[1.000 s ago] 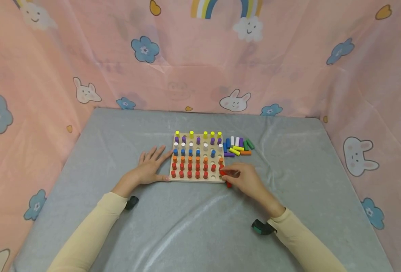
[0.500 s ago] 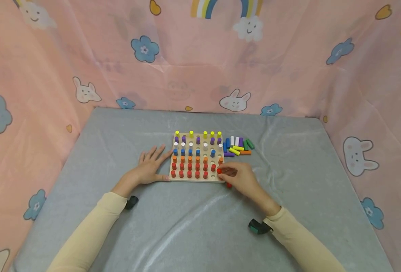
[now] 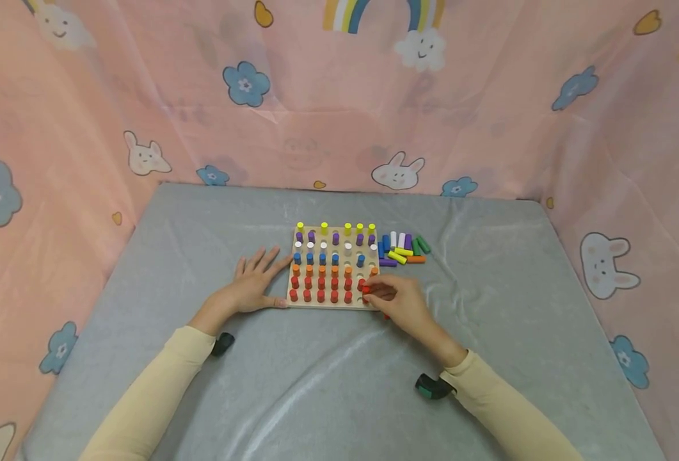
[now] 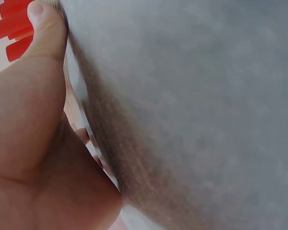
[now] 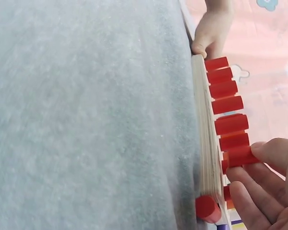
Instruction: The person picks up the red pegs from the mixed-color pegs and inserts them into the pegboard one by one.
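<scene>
A wooden pegboard (image 3: 353,307) bears rows of upright pegs in red, orange, blue, white, purple and yellow. My left hand (image 3: 253,286) lies with spread fingers against its left edge, the thumb at the near left corner. Between thumb and fingers my right hand (image 3: 406,305) pinches a red peg (image 5: 242,156). That peg stands upright at the front row, over the hole right of the row's other red pegs. In the right wrist view, its lower end appears to be at the board's top; how deep it sits I cannot tell. Fingers hide the board's near right corner.
Loose pegs in several colours, among them an orange peg (image 3: 416,259) and a green peg (image 3: 423,244), lie right of the board. Another red peg (image 5: 209,209) lies by its near right corner. Grey cloth (image 3: 293,378) covers the table; a pink printed curtain (image 3: 304,115) surrounds it.
My right hand has moved left along the board's near side, carrying the red peg from the right end to the neighbouring column. The left hand has stayed in place.
</scene>
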